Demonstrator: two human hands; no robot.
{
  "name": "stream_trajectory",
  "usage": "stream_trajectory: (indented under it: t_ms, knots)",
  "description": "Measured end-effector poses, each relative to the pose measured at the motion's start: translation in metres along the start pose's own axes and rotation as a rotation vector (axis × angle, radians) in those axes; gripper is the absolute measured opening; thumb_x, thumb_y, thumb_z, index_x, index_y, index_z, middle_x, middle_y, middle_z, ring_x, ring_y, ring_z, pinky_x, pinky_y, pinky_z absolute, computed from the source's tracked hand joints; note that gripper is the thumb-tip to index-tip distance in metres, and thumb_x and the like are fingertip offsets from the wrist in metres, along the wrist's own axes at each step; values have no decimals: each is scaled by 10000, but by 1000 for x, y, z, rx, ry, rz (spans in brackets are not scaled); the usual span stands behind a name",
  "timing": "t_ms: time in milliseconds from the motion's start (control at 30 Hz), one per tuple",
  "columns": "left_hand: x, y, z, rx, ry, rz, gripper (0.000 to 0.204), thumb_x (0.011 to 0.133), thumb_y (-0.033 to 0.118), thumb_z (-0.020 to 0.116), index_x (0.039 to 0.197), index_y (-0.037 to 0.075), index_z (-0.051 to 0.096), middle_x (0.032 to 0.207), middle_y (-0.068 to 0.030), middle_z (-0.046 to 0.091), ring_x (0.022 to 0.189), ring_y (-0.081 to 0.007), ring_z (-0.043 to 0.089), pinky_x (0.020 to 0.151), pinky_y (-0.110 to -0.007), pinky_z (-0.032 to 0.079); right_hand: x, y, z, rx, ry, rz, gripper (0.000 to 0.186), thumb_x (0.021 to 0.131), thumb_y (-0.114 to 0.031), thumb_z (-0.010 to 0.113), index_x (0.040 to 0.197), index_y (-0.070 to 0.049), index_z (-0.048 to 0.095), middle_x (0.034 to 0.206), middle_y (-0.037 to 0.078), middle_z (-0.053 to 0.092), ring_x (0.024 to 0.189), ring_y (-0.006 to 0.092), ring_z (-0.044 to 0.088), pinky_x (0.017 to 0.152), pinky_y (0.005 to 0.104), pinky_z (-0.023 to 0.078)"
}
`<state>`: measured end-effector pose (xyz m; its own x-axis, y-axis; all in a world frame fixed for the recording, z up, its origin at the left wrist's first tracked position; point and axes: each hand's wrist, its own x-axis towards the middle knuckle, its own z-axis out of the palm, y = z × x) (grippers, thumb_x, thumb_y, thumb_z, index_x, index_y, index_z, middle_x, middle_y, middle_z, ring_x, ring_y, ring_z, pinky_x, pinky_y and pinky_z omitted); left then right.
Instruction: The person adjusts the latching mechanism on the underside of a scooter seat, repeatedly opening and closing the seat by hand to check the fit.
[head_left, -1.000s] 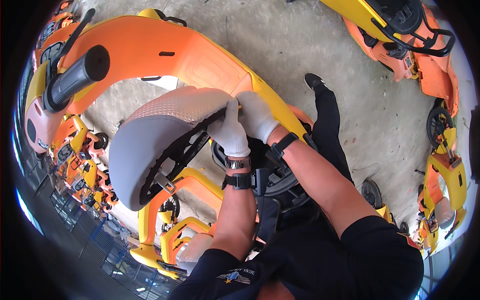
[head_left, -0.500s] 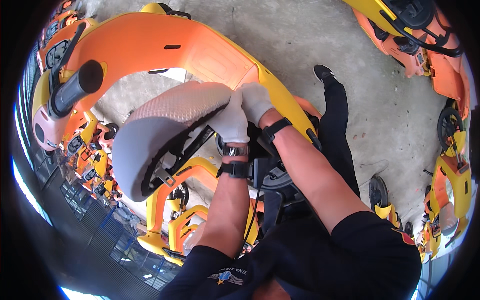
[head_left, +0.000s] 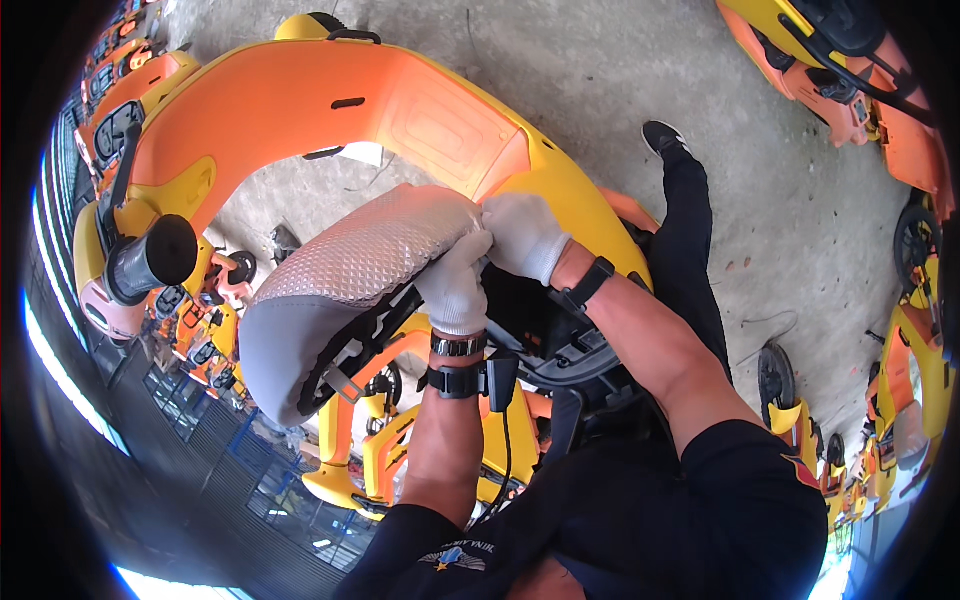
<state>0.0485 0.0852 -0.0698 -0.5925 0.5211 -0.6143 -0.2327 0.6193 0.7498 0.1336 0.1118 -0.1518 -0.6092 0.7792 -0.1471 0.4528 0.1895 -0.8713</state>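
Left hand (head_left: pixel 455 285) just dropped its thumb but kept its grip on the grey scooter seat (head_left: pixel 375 245), tilted beside the orange body (head_left: pixel 290 90), right hand (head_left: pixel 525 237) curled at its tip (couldn't tell on what), so work apparently stayed there.

Left hand (head_left: pixel 455 287): gloved, thumb extended, fingers partly hidden | right hand (head_left: pixel 524 236): gloved, curled, just beside | forearms (head_left: pixel 655 345) angled inward

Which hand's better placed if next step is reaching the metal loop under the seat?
Left, probably. The left hand is at the seat's underside edge, nearer the metal loop. The right hand is at the seat's far end, with the left roughly between it and the loop.
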Motion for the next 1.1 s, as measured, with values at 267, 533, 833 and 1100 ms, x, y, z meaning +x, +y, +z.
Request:
stream_trajectory:
  t_ms: [267,533,833,1100]
  knots:
    - [3,12,-22,396,-355,155,53,780,-25,592,748,13,611,604,38,449,531,-59,395,490,-223,296,7,6,4,236,123,-33,125,735,-186,582,695,-81,639,714,119,627,686,327,634,620,388,509]
    - [-37,-18,-36,686,41,652,269,732,125,696,961,0,630,994,-167,640,955,-333,595,846,-358,458,-4,2,-2,159,-136,76,146,789,-206,583,798,-82,659,815,130,624,792,321,610,696,402,491]
    - [-47,-147,-141,128,492,21,371,814,198,693,1070,-55,600,954,-84,644,823,-119,597,716,-240,478,-55,-52,3,-281,-308,-348,134,808,-181,549,866,-81,619,937,75,588,906,275,557,789,387,461]
    - [-17,-150,-126,-230,410,112,436,821,105,645,1210,-43,516,1092,-146,620,952,-175,606,829,-277,485,-18,-98,63,-704,-384,-661,356,794,-154,580,1136,-63,540,1064,119,589,1016,319,539,903,417,428]
